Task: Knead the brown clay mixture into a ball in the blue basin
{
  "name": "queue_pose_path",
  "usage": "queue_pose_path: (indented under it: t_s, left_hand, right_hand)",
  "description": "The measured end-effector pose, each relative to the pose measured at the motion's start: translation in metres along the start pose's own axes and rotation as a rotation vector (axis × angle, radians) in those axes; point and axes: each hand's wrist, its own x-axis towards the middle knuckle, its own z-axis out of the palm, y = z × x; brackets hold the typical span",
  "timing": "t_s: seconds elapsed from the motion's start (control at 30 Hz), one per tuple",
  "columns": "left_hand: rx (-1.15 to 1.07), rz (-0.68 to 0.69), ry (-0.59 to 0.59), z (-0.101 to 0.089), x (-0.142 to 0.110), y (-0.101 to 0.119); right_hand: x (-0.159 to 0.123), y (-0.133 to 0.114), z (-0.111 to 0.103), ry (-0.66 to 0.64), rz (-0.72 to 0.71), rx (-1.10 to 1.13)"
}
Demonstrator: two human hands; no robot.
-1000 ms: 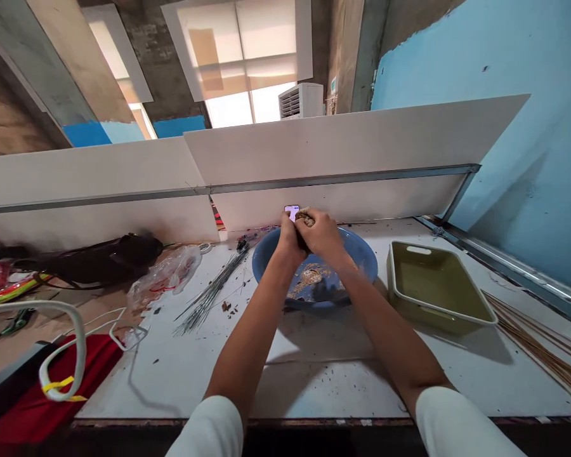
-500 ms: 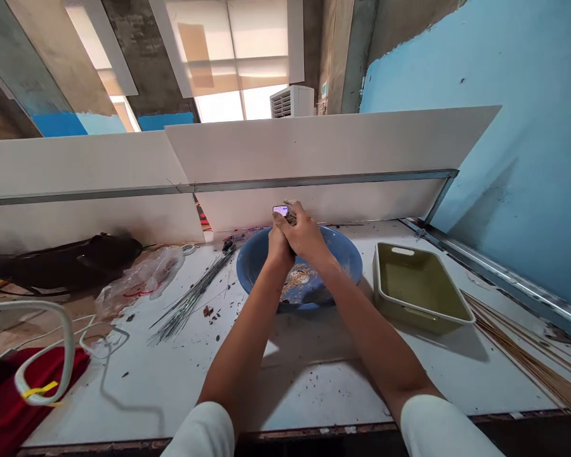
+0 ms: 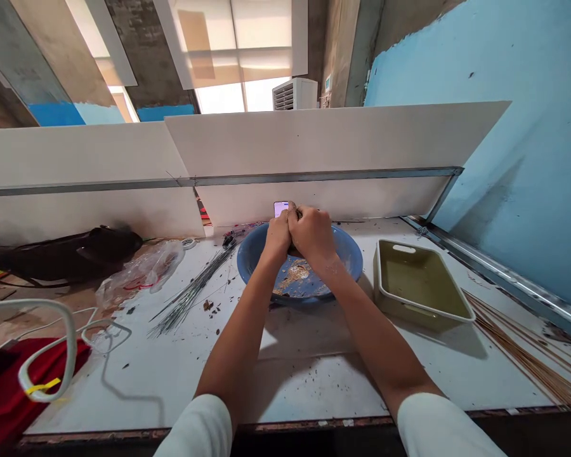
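Observation:
Over the blue basin, my left hand and my right hand are pressed together with fingers curled. Between them is a brown, crumbly lump, mostly hidden, with only a dark bit showing below the hands. Both hands have brown residue on them. Wet brown crumbs lie on the basin's floor. Just behind my left hand a phone with a lit screen stands upright.
To the right stand an olive-green tub and a bundle of thin brown sticks. Thin wires, a clear plastic bag, a dark bag and a white cable lie left. A white panel rises behind the table.
My right hand has turned from lying open over the lump to curled fingers, knuckles up, beside my left. The lump, visible on top before, is now mostly covered.

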Motion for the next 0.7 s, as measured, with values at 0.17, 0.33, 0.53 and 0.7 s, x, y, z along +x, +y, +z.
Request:
queue_pose_path:
  t_s: [0.17,0.33,0.53,0.7]
  left_hand:
    - [0.169,0.143,0.061,0.000,-0.007,0.007]
    - [0.443,0.267,0.183,0.002,-0.012,0.018]
    - [0.881,0.309,0.173,0.007,-0.022,0.026]
    - [0.855,0.367,0.129,0.020,-0.042,0.019]
  right_hand:
    - [0.002,0.001,-0.004,0.031,-0.020,-0.018]
    - [0.008,0.011,0.006,-0.034,-0.044,0.108]
    - [0.021,0.026,0.013,-0.157,0.042,0.405]
    - [0.025,0.030,-0.003,-0.451,0.340,0.905]
